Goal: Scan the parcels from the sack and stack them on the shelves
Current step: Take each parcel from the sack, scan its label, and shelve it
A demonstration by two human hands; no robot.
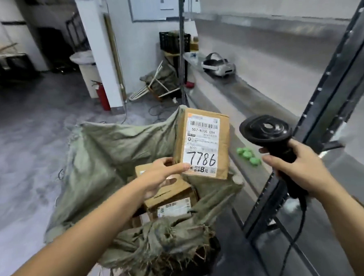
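Note:
My left hand (162,173) pinches the lower left corner of a brown cardboard parcel (202,143) and holds it upright above the open green sack (105,164). Its white label faces me, with a barcode at the top and "7786" handwritten below. My right hand (297,166) grips the handle of a black barcode scanner (266,132), whose head sits just right of the parcel at label height. More cardboard parcels (170,199) lie inside the sack under my left hand.
A metal shelf (260,102) runs along the right, with a dark upright post (335,97) close to the scanner. A white headset (218,66) and green caps (248,154) lie on the shelf. A red fire extinguisher (102,96) stands by a white pillar; grey floor stretches left.

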